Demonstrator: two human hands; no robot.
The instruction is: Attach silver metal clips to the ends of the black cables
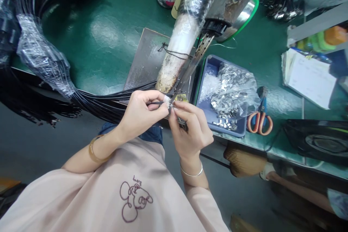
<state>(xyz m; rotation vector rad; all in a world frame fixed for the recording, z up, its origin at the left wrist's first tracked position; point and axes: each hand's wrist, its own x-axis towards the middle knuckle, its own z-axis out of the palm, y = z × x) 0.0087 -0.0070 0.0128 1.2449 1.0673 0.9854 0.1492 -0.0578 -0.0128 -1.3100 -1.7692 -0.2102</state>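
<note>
My left hand (143, 108) is closed in a pinch on the end of a black cable (155, 103), one of a bundle of black cables (92, 103) running in from the left. Fingertips of my right hand (191, 125) are pinched at the same spot, on a small metal piece (171, 104) at the cable's end, mostly hidden by the fingers. The tip of a soldering iron (201, 49) comes down from above, right by the fingertips. Beside it, the wrapped white tube (175, 50) ends just above my left hand.
Right of my hands lies a blue tray (240, 133) with a plastic bag (236, 83) and small metal parts. Orange-handled scissors (260, 123) rest beside it. A metal plate (146, 58) lies beneath the tube. Plastic-wrapped cables (45, 50) lie left; papers (310, 78) are far right.
</note>
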